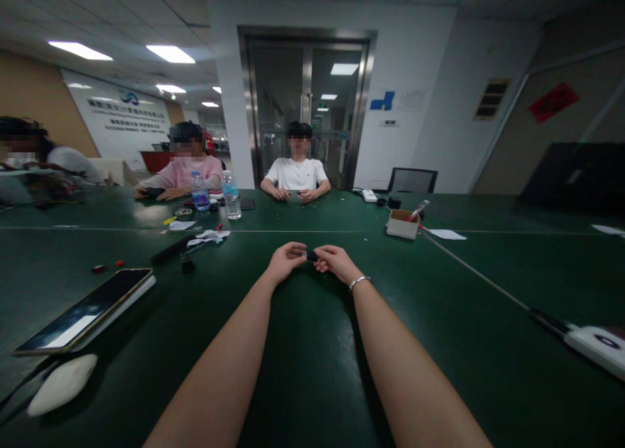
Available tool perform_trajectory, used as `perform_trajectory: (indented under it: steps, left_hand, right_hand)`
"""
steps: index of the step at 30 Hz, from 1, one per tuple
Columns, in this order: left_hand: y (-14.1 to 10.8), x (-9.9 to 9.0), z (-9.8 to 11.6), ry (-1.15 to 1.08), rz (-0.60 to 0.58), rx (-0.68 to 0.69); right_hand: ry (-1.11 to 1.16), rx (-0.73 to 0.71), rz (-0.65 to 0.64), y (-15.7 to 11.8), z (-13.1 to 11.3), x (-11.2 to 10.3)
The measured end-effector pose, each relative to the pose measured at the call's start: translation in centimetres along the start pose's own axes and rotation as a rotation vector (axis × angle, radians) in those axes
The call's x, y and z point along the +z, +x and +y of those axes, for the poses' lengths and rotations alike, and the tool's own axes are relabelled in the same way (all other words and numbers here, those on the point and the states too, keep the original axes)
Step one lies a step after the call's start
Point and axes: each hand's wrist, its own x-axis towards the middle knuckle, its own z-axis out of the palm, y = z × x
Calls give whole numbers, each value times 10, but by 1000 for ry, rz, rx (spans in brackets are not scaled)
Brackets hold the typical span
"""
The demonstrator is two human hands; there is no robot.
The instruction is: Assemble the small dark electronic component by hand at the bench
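Over the middle of the green table [312,344], a small black object [311,256] with a clear or pale left end is held between my two hands; its kind is too small to make out. My left hand [287,264] pinches the pale end with thumb and fingers. On the black end, the fingertips of my right hand [335,263] are closed, the other fingers curled under. A silver bracelet [360,282] circles my right wrist.
To the left lie a phone [88,311] on a white box and a pale rounded object [63,384]. Two water bottles [231,196] stand farther back. A small open box [403,225] and a power strip [598,347] are at right. Several people sit across the table.
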Motion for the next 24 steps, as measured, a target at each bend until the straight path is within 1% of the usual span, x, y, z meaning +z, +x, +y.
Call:
perform_trajectory:
  steps: [11, 24]
  left_hand:
    - [2, -2, -4, 1, -25, 14]
    - [3, -3, -5, 28, -10, 16]
  right_hand:
    - [-57, 5, -8, 0, -1, 0]
    - [-9, -2, -19, 0, -1, 0]
